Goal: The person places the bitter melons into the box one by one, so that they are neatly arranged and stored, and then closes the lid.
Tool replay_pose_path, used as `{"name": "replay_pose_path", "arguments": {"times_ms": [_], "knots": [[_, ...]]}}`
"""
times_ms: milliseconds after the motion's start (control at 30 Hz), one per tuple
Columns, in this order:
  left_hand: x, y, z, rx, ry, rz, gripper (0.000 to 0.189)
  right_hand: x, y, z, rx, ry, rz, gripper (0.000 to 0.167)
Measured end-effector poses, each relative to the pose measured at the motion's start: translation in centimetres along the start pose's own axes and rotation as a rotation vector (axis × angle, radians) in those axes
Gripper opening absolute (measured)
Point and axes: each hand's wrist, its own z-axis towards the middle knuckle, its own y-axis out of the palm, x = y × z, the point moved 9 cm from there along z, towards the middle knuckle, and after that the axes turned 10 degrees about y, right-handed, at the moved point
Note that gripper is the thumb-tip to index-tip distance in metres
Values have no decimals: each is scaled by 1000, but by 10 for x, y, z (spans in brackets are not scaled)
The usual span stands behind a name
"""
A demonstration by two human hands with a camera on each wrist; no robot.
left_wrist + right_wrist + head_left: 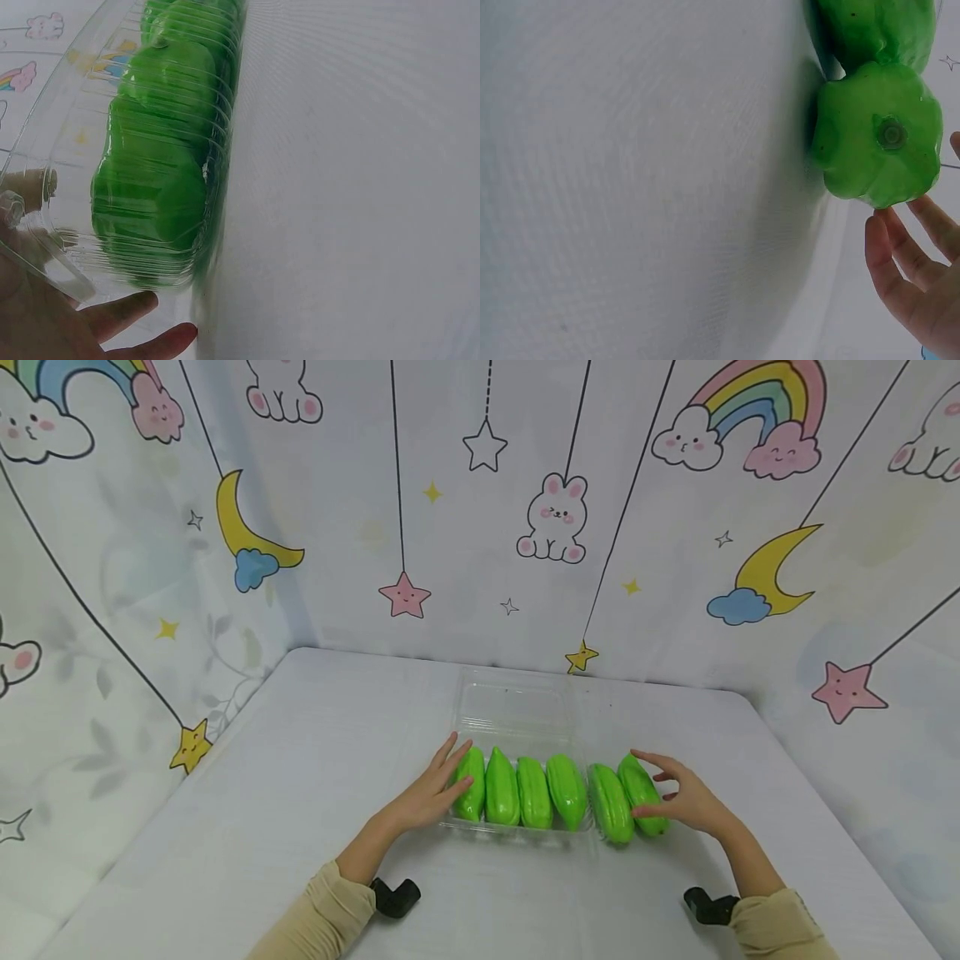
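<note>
A clear plastic box (pixel 510 829) holds several ridged green toy fruits (pixel 534 793) side by side, its clear lid (pixel 513 702) lying back behind it. My left hand (pixel 429 789) is at the box's left end, fingers spread over the leftmost fruit in the head view. The left wrist view shows fingers (pixel 124 311) just beside the box's ribbed end wall. Right of the box, two more green toy fruits (pixel 611 803) lie side by side. My right hand (pixel 686 793) touches the outer green fruit (pixel 877 135) along its outer side with loosely bent fingertips (pixel 877 232).
A white-covered table (pixel 300 760) bears everything. Printed curtains (pixel 330 510) with rabbits, stars and moons stand behind it and at both sides. Each wrist carries a small black device (pixel 396 897) near the sleeve cuff.
</note>
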Motion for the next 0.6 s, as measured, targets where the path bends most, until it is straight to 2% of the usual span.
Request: {"name": "replay_pose_path", "arguments": {"times_ms": [600], "knots": [[0, 0, 0, -3, -2, -4, 59, 18, 8, -1, -85, 40, 32, 86]]}}
